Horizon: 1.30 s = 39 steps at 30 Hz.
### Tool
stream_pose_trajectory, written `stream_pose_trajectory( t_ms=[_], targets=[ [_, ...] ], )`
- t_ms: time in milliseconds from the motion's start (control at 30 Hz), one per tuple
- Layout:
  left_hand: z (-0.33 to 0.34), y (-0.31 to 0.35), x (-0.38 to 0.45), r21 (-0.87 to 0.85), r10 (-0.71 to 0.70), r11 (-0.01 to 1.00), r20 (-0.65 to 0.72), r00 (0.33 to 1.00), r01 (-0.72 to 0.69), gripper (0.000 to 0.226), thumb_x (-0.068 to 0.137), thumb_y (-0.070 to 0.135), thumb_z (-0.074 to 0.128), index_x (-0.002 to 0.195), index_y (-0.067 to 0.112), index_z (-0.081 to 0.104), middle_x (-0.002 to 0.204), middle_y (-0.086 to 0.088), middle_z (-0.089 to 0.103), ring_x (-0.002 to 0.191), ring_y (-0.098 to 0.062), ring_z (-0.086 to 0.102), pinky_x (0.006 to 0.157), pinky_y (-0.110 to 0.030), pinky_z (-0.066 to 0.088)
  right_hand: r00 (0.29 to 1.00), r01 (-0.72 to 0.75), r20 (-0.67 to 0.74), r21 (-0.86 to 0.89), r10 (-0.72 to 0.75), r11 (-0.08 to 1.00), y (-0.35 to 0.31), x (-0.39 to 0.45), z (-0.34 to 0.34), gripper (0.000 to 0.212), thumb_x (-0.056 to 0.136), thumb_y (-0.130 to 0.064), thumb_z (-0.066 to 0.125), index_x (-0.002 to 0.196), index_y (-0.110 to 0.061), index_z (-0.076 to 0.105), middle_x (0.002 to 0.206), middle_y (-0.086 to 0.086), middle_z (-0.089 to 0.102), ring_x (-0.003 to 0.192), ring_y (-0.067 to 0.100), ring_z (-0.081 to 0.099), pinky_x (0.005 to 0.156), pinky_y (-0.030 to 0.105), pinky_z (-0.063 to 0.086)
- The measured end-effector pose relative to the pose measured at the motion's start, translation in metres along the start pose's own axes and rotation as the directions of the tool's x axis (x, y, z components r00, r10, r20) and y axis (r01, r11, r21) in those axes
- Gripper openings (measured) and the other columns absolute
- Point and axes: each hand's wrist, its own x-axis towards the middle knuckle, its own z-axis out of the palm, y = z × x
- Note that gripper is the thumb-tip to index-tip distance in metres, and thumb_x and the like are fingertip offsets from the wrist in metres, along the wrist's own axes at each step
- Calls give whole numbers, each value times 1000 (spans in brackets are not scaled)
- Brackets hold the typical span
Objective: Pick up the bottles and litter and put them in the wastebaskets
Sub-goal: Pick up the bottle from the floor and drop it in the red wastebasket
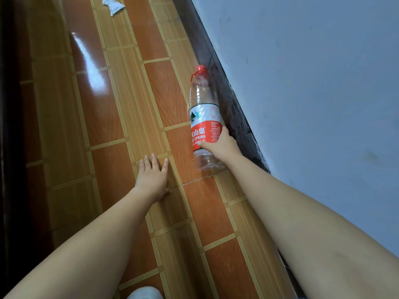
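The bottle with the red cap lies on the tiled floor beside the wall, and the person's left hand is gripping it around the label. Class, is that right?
Not quite. In the head view it is the right hand that grips the bottle around the label; the left hand is spread open above the tiled floor. The rest holds: red cap, lying beside the wall.

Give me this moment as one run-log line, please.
right hand: gripping plastic bottle lying by wall | left hand: open, empty | crumpled litter: still on floor

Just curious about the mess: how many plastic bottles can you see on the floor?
1. The plastic bottle lies beside the dark baseboard, with the right hand closing on its label. More may lie outside the view.
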Motion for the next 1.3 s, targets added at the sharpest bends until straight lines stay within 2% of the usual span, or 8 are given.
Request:
stream_pose_trajectory(
  t_ms=[233,433,667,867,933,1033,1167,1300],
  targets=[
    [2,-1,3,2,6,1000,4,1000,-6,95,88,52,49,147,12,-13,153,-30,-12,142,-46,-6,119,-48,1,999,-18,33,95,15,995,5,5,2,89,72,-37,74,139,-14,21,129,9,50,114,26,54,94,41,45],
    [1,-3,0,-2,14,1000,-6,1000,-14,96,87,54,49,147,13,-14,153,-30,-13,142,-46,-7,119,-48,0,998,48,32,96,-52,994,4,-9,-12,78,72,-34,75,133,-13,31,125,7,53,110,23,56,84,32,44],
    [-8,-5,-5,-42,10,999,38,999,-9,89,88,53,48,149,19,-9,155,-23,-12,144,-42,-6,118,-51,-1,988,156,5,6,-156,988,4,-44,-30,78,68,-36,78,130,-16,35,124,4,54,108,19,55,82,28,42],
    [-30,-25,-4,-274,20,962,106,994,10,68,93,43,43,149,29,7,159,-11,0,147,-29,7,115,-58,1,971,234,-36,-78,-237,969,-6,-66,-38,79,62,-41,80,127,-18,39,120,4,55,105,18,56,86,37,52],
    [-44,-32,-8,-539,5,842,66,998,32,69,92,40,48,149,26,12,158,-9,13,145,-27,18,117,-55,7,963,260,-52,-99,-266,960,-12,-71,-40,82,61,-43,80,127,-19,39,121,3,55,105,17,56,89,39,52],
    [-80,-42,-24,-917,-28,398,-48,998,-33,62,93,25,52,147,20,23,153,-10,28,140,-26,29,115,-43,23,955,287,-50,-99,-293,953,-25,-83,-43,86,59,-43,81,129,-20,37,122,2,53,106,16,56,89,38,52],
    [-136,-58,-60,-983,-159,77,-180,971,-169,52,91,11,49,140,24,38,141,-5,47,128,-21,45,109,-42,31,943,322,-46,-137,-331,937,-43,-113,-52,89,59,-40,82,131,-20,35,124,2,50,106,15,53,88,33,50],
    [-187,-76,-111,-958,-255,-99,-238,937,-270,53,85,2,45,132,25,46,121,1,57,116,-18,54,105,-42,39,945,315,-38,-165,-325,935,-68,-154,-70,90,60,-40,81,133,-21,32,127,3,48,110,17,51,93,40,50]
  ],
)
